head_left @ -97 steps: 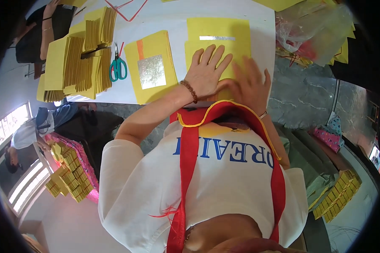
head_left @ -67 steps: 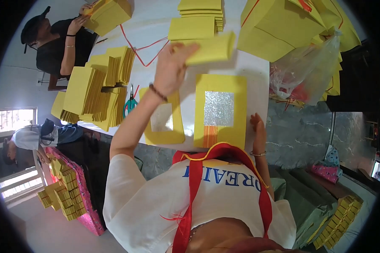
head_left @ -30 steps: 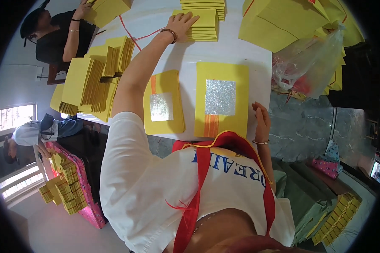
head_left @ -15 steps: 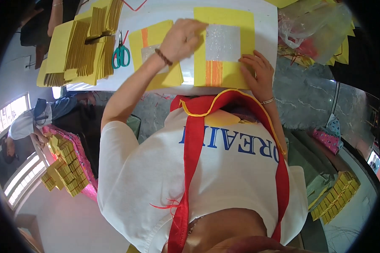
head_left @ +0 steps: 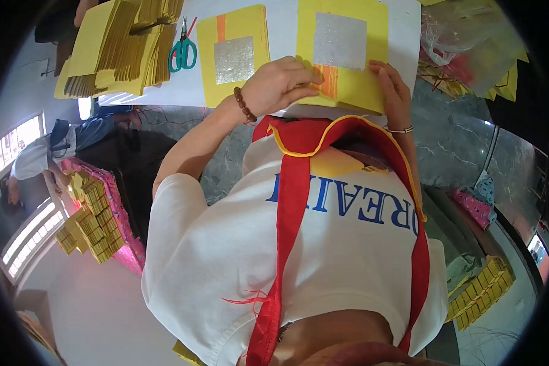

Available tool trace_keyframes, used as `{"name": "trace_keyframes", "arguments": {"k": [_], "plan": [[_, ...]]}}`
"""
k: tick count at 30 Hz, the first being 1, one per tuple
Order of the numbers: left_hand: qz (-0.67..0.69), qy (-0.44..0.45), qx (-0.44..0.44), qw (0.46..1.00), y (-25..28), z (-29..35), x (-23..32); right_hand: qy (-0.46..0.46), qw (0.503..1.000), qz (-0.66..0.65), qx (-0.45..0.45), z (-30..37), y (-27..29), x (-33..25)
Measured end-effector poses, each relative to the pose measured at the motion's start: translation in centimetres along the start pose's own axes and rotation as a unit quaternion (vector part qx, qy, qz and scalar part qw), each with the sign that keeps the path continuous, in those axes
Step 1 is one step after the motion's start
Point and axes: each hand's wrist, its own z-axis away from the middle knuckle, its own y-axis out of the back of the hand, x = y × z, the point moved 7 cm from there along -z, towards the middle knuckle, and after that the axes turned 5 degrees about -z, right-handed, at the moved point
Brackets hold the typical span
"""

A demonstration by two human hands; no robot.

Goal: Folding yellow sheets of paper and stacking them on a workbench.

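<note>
Has yellow stacks [head_left: 88,52] far left of the left fingers, then green scissors [head_left: 183,56] nearer, and just beside those fingers a left panel [head_left: 245,27] with a silver square [head_left: 234,60]. Bends the left hand [head_left: 279,85] half-curled over the left edge of the right panel [head_left: 361,86], set between both hands' fingers, with fingertips at its orange strip [head_left: 329,84]; cannot tell whether pinching. Rests the right hand [head_left: 395,91] with bent fingers at the opposite edge, cannot tell if gripping, and has a plastic bag [head_left: 460,46] beyond them, to the right.
</note>
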Motion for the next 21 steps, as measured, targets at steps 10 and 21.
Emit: {"name": "trace_keyframes", "arguments": {"k": [10, 21], "plan": [[0.110, 0.106, -0.002, 0.988, 0.3, -0.7, -1.9, -0.065, 0.992, -0.112, 0.016, -0.3, 0.3, 0.8], [0.296, 0.240, -0.034, 0.924, -1.5, -0.1, -5.0, -0.046, 0.995, -0.080, 0.022, -0.7, 0.4, 1.1]]}}
